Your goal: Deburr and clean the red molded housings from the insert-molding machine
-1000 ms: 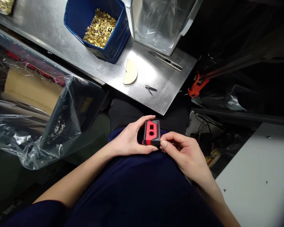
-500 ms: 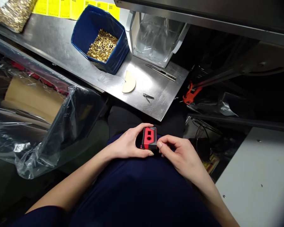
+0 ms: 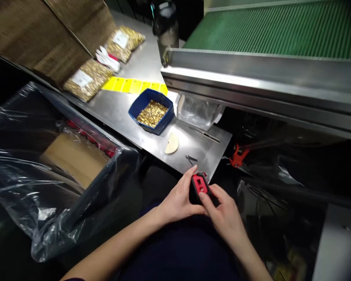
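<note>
A small red and black plastic case [image 3: 197, 181], with a square and a round opening in its red face, is held between my two hands above my lap. My left hand [image 3: 178, 200] cups it from the left, fingers along the upper edge and thumb stretched out below. From the right, my right hand [image 3: 226, 208] grips the near end, its thumb pressed on the red face. Just beyond the case, nail clippers [image 3: 191, 158] lie on the steel bench [image 3: 183, 166]. A pale half-round disc [image 3: 172, 143] and a slim utility knife [image 3: 206, 135] lie farther back.
A blue bin [image 3: 137, 106] of small brass parts sits on the bench, yellow labels [image 3: 127, 85] behind it. To the left stands a plastic-lined box [image 3: 105, 195]. A green conveyor [image 3: 269, 31] crosses the upper right. An orange-handled tool [image 3: 239, 157] hangs right of the bench.
The view has lifted, bringing the conveyor, bottle and bags into sight. The case has turned and tilted. My right thumb has moved from its side edge onto the red face.
</note>
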`<state>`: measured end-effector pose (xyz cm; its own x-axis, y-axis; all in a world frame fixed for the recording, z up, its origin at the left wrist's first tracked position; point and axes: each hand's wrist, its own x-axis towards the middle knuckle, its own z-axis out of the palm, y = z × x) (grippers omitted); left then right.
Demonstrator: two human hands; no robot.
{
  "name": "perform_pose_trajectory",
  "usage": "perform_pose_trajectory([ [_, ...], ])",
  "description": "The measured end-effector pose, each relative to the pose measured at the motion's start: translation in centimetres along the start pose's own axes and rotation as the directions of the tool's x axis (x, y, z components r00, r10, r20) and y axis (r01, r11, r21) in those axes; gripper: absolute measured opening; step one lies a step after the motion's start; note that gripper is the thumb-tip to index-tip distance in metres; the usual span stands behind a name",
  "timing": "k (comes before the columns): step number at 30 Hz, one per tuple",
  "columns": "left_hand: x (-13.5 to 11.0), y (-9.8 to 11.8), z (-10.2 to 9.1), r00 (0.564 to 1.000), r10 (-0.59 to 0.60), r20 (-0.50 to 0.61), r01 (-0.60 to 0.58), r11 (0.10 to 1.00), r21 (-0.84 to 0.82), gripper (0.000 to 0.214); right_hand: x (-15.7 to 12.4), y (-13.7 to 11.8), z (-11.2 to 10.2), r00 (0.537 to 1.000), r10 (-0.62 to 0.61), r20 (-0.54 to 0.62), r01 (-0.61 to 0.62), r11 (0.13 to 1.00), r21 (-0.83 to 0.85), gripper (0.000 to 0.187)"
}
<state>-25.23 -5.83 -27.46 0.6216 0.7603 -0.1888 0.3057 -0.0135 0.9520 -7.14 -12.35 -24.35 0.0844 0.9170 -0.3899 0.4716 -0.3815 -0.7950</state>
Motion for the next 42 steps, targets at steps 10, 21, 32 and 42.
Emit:
perform_pose_trajectory([
  [10, 13.2, -0.7, -22.7, 0.874, -0.007, -0.485, 0.355, 0.692, 0.629, 0.030, 13.3, 2.2, 1.0, 0.963, -0.265, -0.040, 0.139, 0.623, -0.770, 0.028],
  [21, 21.8, -5.7, -27.6, 0.962, -0.244, -0.125, 0.231, 0.477, 0.848, 0.015, 2.0, 4.4, 1.7, 0.940, -0.078, -0.331, 0.019, 0.984, -0.177, 0.027],
  [32, 22.2, -6.3, -26.6, 0.974, -0.188, -0.124, 0.185, 0.350, 0.918, 0.015, -1.4, 7.4, 2.1, 0.964, 0.094, -0.250, -0.094, 0.995, 0.014, 0.030],
  [42, 22.0, -5.0, -27.1, 0.940, -0.192, -0.283, 0.338, 0.399, 0.853, 0.025, -2.1, 6.6, 0.5, 0.965, 0.063, -0.253, -0.029, 0.990, 0.136, 0.028],
])
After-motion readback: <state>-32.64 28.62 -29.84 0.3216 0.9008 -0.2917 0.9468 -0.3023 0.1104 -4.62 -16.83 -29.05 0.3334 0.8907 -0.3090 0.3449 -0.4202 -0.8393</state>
